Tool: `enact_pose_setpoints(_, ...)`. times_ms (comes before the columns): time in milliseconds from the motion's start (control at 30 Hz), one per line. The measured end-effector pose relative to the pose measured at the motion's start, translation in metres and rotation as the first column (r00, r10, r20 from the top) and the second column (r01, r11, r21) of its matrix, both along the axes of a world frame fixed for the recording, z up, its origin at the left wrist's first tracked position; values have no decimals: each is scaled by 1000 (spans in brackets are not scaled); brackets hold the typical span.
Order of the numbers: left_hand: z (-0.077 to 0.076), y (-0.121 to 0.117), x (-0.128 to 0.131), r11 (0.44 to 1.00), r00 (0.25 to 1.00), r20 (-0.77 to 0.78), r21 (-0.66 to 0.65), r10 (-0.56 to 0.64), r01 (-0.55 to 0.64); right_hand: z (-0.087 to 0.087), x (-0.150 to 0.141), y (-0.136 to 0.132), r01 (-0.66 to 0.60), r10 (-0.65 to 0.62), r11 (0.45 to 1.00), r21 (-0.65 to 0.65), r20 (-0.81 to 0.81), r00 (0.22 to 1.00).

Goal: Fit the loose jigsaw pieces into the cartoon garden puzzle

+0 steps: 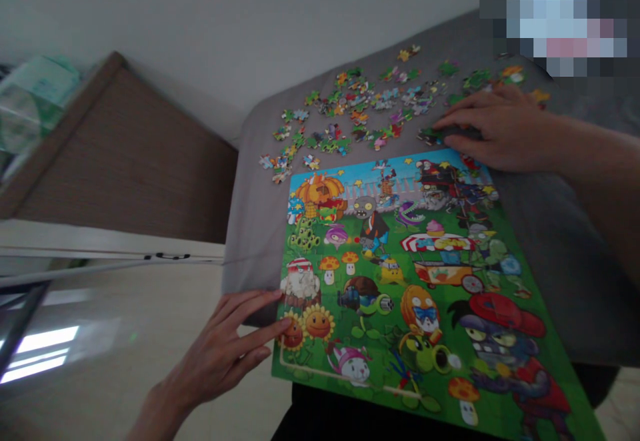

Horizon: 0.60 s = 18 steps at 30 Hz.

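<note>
My left hand (227, 344) holds the left edge of a colourful jigsaw board (370, 321), its fingertips on the rim by the sunflowers. The board shows cartoon plants and zombies on green, and its near part juts out over my dark-clothed lap. Beyond the board's far right corner, my right hand (500, 127) reaches in among loose pieces. Its thumb and index finger close on a small dark jigsaw piece (429, 136) lying on the grey surface. The other fingers are bent, and part of what lies beneath the hand is hidden.
Many loose jigsaw pieces (357, 97) are scattered over the grey padded seat (255, 227) behind the board. A pale wall rises behind. At the left stand a brown wooden cabinet (150, 161) and a greenish plastic package (35, 101). The upper right corner is pixelated.
</note>
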State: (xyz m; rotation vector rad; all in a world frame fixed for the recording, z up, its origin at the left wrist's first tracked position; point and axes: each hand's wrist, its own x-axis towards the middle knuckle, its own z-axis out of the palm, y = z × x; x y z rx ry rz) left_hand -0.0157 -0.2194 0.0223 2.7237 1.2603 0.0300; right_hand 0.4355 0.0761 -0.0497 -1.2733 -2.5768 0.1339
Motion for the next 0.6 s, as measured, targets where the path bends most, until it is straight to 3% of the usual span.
enact_pose_setpoints(600, 0, -2, 1, 998, 999, 34, -56, -10, 12, -3, -1, 0, 11, -13, 999, 39, 37, 999)
